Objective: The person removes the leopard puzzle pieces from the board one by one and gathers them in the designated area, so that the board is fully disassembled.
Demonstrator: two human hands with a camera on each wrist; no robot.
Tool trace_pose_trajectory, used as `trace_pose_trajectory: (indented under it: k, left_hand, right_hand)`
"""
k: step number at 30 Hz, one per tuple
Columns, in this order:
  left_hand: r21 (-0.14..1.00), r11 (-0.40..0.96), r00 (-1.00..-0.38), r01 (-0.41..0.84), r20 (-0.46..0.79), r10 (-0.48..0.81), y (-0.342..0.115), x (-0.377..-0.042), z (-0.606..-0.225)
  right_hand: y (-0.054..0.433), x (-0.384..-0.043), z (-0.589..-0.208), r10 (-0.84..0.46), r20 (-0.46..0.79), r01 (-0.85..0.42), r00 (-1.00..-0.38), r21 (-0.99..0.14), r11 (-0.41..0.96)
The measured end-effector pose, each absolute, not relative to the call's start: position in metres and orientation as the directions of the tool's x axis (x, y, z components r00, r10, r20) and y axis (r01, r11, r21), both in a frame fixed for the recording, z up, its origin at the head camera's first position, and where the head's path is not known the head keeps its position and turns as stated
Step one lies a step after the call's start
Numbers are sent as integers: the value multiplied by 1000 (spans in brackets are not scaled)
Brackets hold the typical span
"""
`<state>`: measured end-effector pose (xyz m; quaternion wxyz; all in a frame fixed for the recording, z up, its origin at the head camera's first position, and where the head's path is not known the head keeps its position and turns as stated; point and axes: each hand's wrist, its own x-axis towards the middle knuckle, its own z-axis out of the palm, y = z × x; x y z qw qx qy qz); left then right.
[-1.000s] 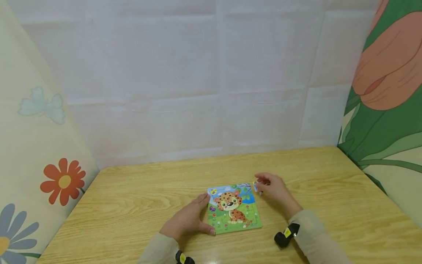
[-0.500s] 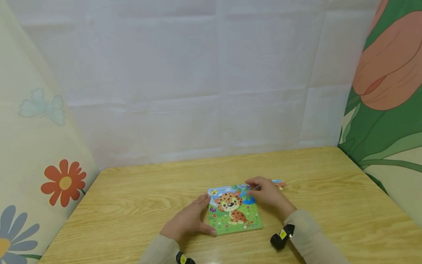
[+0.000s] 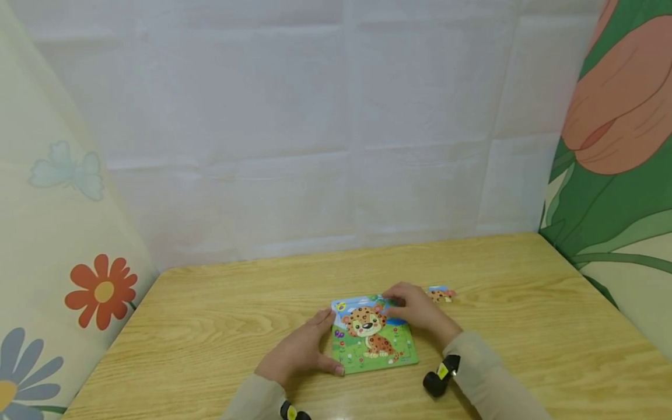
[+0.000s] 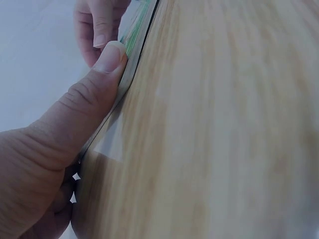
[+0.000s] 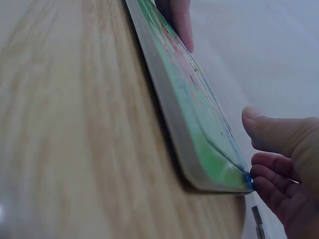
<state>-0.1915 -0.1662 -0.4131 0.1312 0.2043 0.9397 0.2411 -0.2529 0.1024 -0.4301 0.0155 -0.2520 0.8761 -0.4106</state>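
A square jigsaw puzzle point(image 3: 367, 344) with a spotted leopard cub on grass lies on the wooden table. My left hand point(image 3: 301, 347) holds its left side, thumb on the near left corner and fingers along the left edge. Over the puzzle's far right corner is my right hand point(image 3: 417, 309), which covers part of the picture. In the right wrist view the right thumb point(image 5: 274, 133) stands apart from the fingers, whose tips touch a blue bit at the corner. Just right of that hand lie loose puzzle pieces point(image 3: 441, 293), blue and spotted.
The wooden table point(image 3: 236, 315) reaches back to a white cloth backdrop point(image 3: 336, 146). Printed panels with flowers stand at the left point(image 3: 100, 291) and right point(image 3: 619, 128). Each wrist wears a black camera point(image 3: 441, 376).
My right hand has moved left from beside the puzzle onto its far right corner with a small blue piece, now out of sight. The loose pieces have come into view. The left hand stays put.
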Motion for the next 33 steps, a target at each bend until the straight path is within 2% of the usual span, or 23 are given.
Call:
trace_pose_trajectory:
  k: [7,17,33]
  left_hand:
    - [514,793,-880,326,-142,454,-166,-190,-411]
    - [509,800,-881,317,-154,447,-166,-189,-410]
    - [498,806,-884,320,-149,443,-166,-192,-409]
  right_hand:
    - [99,-256,-429,-468,119,-412,-876,-689,596]
    - [94,-260,-423,-462,53,-355,-885,-719,597]
    - [78,-265,-410,-406,-16,-305,-914,-633,712]
